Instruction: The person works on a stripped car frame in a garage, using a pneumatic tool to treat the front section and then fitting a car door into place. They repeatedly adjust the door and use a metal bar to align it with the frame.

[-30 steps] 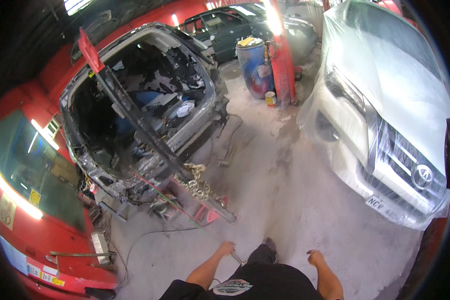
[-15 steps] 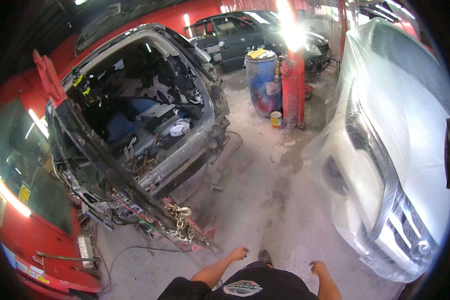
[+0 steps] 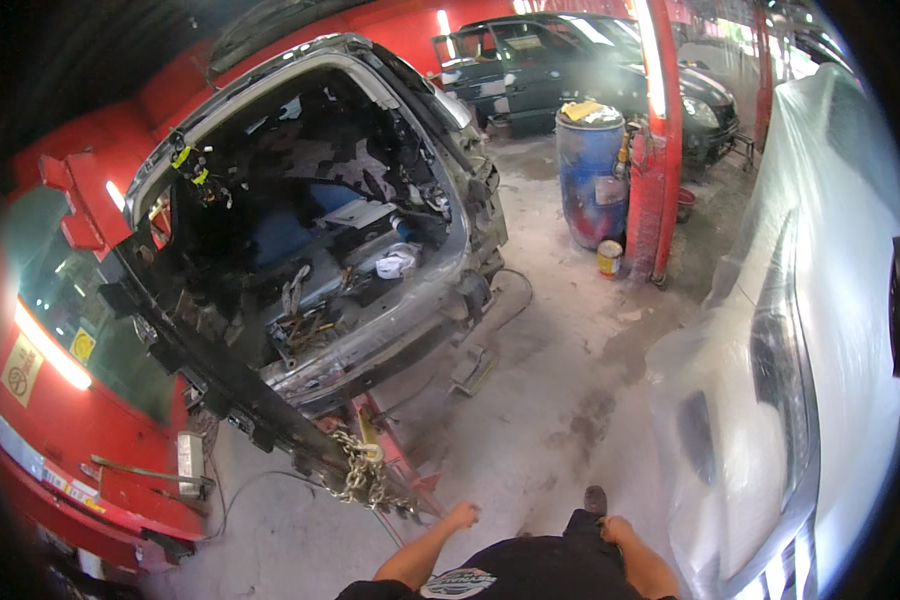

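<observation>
My left hand [image 3: 464, 515] hangs in front of my body, loosely curled, with nothing visible in it. It is nearest to a bunch of metal chain [image 3: 363, 468] on the end of a long dark beam [image 3: 232, 382]; the hand is apart from both. Low by my thigh, my right hand [image 3: 616, 530] is also curled and looks free of any object. Ahead on the left stands a stripped car body [image 3: 395, 345] with its rear opening bare. Inside lie several tools [image 3: 308, 328] and a white cloth [image 3: 398, 261].
A car under plastic sheeting [image 3: 730, 400] fills the right side. Farther ahead are a blue drum [image 3: 590, 185], a red post [image 3: 652, 215] and a small can [image 3: 609, 259]. A dark car [image 3: 560, 70] stands behind. A hose [image 3: 527, 290] lies on the dusty floor.
The view has shifted and I am closer to the stripped car body. My feet have changed stride. Both hands have swung slightly, the right one coming in toward my thigh.
</observation>
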Demonstrator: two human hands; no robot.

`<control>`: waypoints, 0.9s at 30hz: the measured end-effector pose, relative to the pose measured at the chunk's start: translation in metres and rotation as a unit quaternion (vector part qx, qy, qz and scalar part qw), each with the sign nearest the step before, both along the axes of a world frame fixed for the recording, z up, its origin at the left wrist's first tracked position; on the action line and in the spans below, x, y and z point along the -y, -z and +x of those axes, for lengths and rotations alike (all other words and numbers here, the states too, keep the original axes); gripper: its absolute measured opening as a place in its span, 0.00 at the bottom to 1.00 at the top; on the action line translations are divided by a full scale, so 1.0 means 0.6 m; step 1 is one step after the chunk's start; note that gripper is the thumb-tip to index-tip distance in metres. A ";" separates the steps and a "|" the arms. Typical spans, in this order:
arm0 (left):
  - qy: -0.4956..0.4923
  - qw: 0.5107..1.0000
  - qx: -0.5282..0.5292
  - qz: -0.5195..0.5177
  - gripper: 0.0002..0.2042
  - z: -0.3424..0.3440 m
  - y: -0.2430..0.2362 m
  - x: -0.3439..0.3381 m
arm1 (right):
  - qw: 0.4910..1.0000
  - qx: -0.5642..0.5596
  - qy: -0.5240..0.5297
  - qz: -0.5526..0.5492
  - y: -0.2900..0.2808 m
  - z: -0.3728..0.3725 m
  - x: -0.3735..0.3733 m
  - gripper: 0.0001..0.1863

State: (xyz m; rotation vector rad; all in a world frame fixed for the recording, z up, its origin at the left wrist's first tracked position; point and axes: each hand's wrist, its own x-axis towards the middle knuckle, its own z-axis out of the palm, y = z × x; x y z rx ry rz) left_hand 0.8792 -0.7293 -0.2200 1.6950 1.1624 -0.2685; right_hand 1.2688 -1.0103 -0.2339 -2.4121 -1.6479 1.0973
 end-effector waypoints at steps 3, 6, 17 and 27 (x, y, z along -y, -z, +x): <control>-0.055 0.995 -0.056 0.057 0.17 -0.093 0.034 0.030 | 0.996 0.002 -0.069 -0.058 0.008 0.096 -0.090 0.23; -0.220 0.963 -0.148 -0.040 0.17 -0.066 -0.018 0.079 | 0.993 0.014 -0.109 -0.030 -0.042 0.191 -0.187 0.24; -0.239 0.969 0.039 -0.043 0.21 0.262 -0.175 0.087 | 0.985 0.017 -0.166 -0.046 -0.064 0.318 -0.369 0.22; -0.253 0.967 -0.004 0.006 0.20 0.241 -0.146 0.108 | 0.955 -0.024 -0.286 -0.069 0.005 0.298 -0.371 0.23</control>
